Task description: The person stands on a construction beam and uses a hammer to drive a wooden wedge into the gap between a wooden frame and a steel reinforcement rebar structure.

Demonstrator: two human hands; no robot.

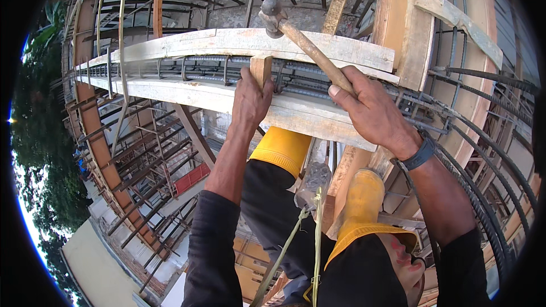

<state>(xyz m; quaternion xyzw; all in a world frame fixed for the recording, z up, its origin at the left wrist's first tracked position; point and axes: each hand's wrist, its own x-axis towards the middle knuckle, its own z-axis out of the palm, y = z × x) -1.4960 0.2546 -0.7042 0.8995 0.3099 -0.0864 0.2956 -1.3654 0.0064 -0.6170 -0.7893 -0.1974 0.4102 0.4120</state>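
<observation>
My right hand (pixel 376 108) is wrapped around the wooden handle of a hammer (pixel 311 51). The metal hammer head is raised over the far board (pixel 187 44). In my left hand (pixel 250 96) is a short wooden block (pixel 261 70), gripped upright between the far board and the near board (pixel 182 95). These two pale boards form a long, narrow channel. Inside it runs a cage of steel reinforcing bars (pixel 307 75) with several stirrups. The block's lower end is hidden by my fingers.
Yellow boots (pixel 282 146) stand below the near board. A clear plastic bag (pixel 313 185) hangs beside them on strings. Thick bent rebars (pixel 483 162) sweep along the right, near wooden posts (pixel 418 28). Scaffolding (pixel 153 187) drops away at lower left.
</observation>
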